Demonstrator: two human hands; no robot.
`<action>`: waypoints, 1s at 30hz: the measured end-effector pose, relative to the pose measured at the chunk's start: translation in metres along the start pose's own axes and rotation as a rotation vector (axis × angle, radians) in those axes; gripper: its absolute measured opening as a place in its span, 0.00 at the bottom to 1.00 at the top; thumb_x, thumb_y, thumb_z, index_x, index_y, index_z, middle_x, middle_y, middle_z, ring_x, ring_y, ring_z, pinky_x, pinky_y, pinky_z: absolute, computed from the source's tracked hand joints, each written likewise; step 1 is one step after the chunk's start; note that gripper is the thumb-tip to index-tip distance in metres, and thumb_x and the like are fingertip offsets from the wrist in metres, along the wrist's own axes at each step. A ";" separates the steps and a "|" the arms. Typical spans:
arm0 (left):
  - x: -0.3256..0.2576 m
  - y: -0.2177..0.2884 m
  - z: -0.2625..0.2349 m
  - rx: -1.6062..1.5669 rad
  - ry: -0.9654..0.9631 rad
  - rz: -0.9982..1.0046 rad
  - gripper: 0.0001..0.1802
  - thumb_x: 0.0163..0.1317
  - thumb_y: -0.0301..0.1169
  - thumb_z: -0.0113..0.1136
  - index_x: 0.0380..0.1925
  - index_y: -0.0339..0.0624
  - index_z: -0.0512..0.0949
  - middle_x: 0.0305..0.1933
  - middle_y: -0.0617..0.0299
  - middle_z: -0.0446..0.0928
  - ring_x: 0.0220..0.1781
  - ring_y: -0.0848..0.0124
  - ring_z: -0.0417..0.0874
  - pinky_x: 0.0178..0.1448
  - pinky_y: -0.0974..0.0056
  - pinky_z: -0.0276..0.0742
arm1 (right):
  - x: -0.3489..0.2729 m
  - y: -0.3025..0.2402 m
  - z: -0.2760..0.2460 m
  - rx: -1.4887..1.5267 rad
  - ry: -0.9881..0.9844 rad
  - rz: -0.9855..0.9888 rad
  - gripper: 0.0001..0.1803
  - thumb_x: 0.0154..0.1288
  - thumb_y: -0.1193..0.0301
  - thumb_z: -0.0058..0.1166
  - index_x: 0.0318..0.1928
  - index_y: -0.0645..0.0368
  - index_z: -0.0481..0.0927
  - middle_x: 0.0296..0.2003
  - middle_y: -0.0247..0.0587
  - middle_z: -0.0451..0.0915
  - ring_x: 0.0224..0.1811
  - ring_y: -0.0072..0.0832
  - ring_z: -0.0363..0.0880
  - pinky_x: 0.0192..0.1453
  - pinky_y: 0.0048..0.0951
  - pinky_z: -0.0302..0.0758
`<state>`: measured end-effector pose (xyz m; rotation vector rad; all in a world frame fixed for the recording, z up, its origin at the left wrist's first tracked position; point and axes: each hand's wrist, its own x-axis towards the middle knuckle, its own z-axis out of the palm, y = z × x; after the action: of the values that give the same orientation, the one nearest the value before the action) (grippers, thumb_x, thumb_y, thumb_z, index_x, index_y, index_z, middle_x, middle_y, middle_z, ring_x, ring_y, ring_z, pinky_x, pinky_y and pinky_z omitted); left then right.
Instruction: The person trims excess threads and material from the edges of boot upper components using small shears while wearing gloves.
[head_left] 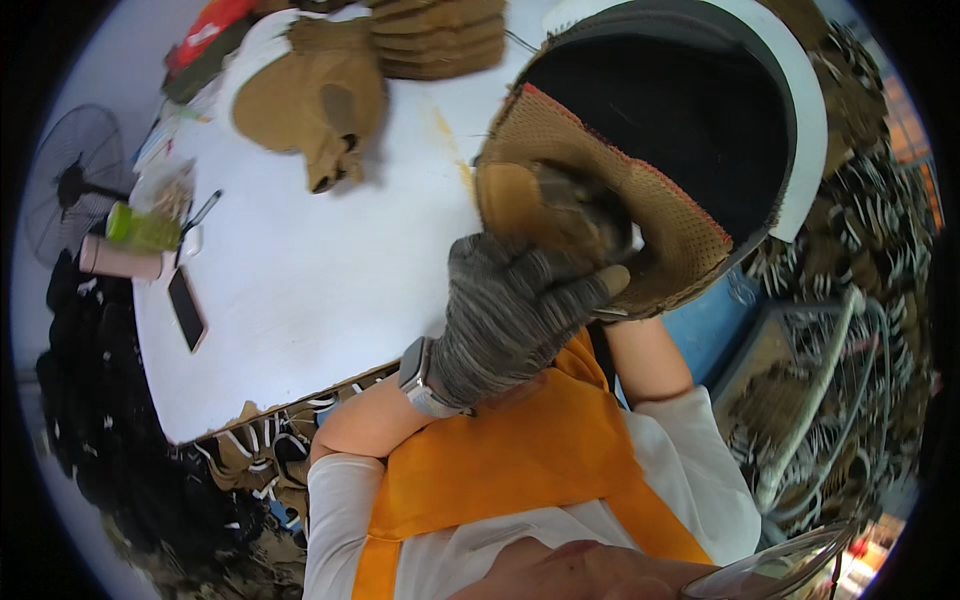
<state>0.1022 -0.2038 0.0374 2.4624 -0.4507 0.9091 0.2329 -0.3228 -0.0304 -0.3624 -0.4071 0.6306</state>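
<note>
A brown cap [675,190] is held up close, its hollow inside facing me. Its brim's black underside [670,110] rises at the top, and a red-stitched edge crosses tan mesh below it. My left hand [515,310], in a grey striped knit glove with a watch at the wrist, grips the cap's lower left side, fingers curled at the hollow. My right forearm goes up behind the cap, which hides that hand. Farther left on the white table [300,280] lies another brown cap [310,95], with straps at its near end.
Stacked brown caps [440,35] stand at the table's far side. At left are a phone [187,308], a pink bottle [120,260], a green container [140,228] and a fan [75,185]. Brown goods pile up at right beside a metal-framed rack [815,400]; dark goods [95,400] heap at left.
</note>
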 end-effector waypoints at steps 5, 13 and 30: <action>-0.017 -0.032 -0.009 -0.920 0.150 -0.819 0.20 0.60 0.30 0.60 0.52 0.36 0.73 0.43 0.57 0.77 0.49 0.63 0.76 0.56 0.62 0.70 | -0.002 -0.035 0.021 -0.354 0.100 0.016 0.36 0.61 0.53 0.55 0.62 0.64 0.64 0.58 0.49 0.69 0.58 0.37 0.71 0.62 0.38 0.71; -0.061 -0.083 -0.024 -0.367 0.529 -0.981 0.43 0.61 0.29 0.60 0.70 0.45 0.46 0.69 0.53 0.52 0.70 0.62 0.55 0.69 0.57 0.57 | -0.005 -0.008 0.040 -1.484 0.017 -0.013 0.26 0.61 0.70 0.59 0.59 0.63 0.71 0.43 0.35 0.75 0.43 0.23 0.71 0.51 0.25 0.71; -0.075 -0.199 -0.085 0.585 0.467 -0.740 0.28 0.46 0.26 0.67 0.51 0.41 0.73 0.36 0.52 0.72 0.36 0.59 0.74 0.42 0.59 0.72 | 0.126 0.013 0.126 -1.783 -0.640 -0.308 0.18 0.67 0.67 0.48 0.56 0.58 0.73 0.51 0.44 0.75 0.53 0.38 0.73 0.59 0.33 0.68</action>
<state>0.0939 0.0180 -0.0197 2.4336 0.9433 1.3221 0.2599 -0.2085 0.1047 -1.7568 -1.5837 -0.1196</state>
